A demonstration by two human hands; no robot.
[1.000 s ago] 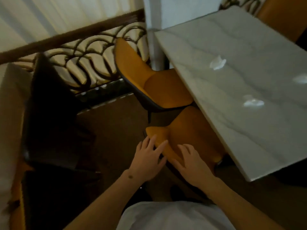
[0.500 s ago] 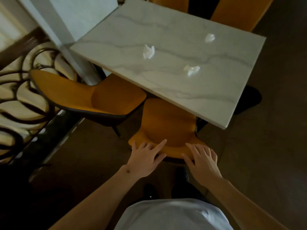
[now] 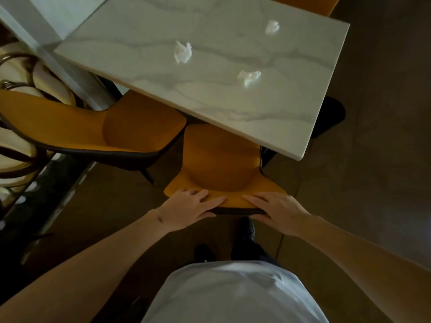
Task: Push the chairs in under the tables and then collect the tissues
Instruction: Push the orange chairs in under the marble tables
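Hands on the backrest: a person's left hand (image 3: 190, 203) and right hand (image 3: 275, 207) lie on the top edge of an orange chair (image 3: 221, 159), fingers straight and spread along the upper face while each thumb hooks under the dark rim, a light hold rather than a flat push. A second ago the chair stood askew to the table; now its seat points squarely at the marble tabletop (image 3: 210, 94) and its front already runs under the near edge. The view has also swung from the railing side to a straight-on look across the table. Judged from this, the chair is lined up and partly home, with a short forward shove left to finish it

A second orange chair (image 3: 98, 127) beside it on the left stands angled, its seat only partly beneath the top, and probably needs the same treatment. Three crumpled white tissues lie well apart on the marble: a larger tissue (image 3: 183, 52) toward the middle, a small tissue (image 3: 248, 76) nearer the chairs and a far tissue (image 3: 272, 26), all untouched

Dim room, dark floor (image 3: 377, 159); a curled metal railing (image 3: 16, 73) and a pale post (image 3: 58, 61) stand at the left, and another orange seat (image 3: 310, 5) shows beyond the table
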